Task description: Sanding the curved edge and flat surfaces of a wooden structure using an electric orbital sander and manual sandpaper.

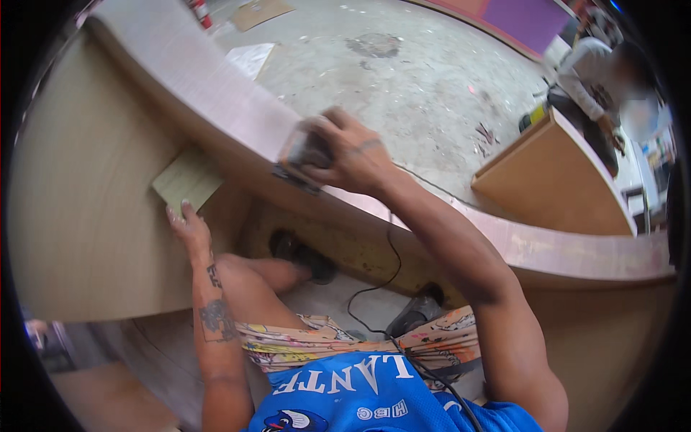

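Observation:
My right hand [354,150] is wrapped round a dark electric sander [301,160], blurred by motion, at the edge of a long curved wooden top [205,90]. A black cord [397,263] hangs below and runs toward my body. Lower on the left, my left hand [191,229] pinches the near corner of a flat, pale yellow-green square piece [188,180]. That piece lies close against the light wood panel [86,194]; whether it is a sheet or a thin board I cannot tell.
Beyond the curved top lies a stained concrete floor [425,79] with a white sheet [252,59] and cardboard [260,11]. A curved wooden piece [558,176] stands at the right, with another person [586,79] behind it. My feet are inside the curve.

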### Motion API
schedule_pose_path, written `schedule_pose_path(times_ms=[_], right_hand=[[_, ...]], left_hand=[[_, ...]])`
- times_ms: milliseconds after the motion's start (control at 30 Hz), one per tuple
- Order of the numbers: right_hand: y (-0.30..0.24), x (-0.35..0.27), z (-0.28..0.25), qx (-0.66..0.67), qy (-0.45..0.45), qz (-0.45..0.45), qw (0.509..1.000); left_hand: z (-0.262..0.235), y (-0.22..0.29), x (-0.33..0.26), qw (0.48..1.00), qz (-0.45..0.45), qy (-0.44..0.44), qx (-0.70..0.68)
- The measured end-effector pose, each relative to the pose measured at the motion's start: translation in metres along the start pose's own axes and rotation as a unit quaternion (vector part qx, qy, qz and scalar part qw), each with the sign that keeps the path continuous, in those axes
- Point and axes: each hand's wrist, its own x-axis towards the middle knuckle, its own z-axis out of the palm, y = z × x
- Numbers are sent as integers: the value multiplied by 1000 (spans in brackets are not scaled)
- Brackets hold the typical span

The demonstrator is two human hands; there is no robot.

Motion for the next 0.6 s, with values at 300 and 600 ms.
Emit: schedule_pose_path(times_ms=[300, 600], right_hand=[[6, -19, -8, -15, -58, 41, 997], [31, -106, -48, -44, -108, 105, 988]], left_hand=[[-3, 13, -4, 999, -10, -34, 41], [1, 16, -2, 999, -27, -43, 14]])
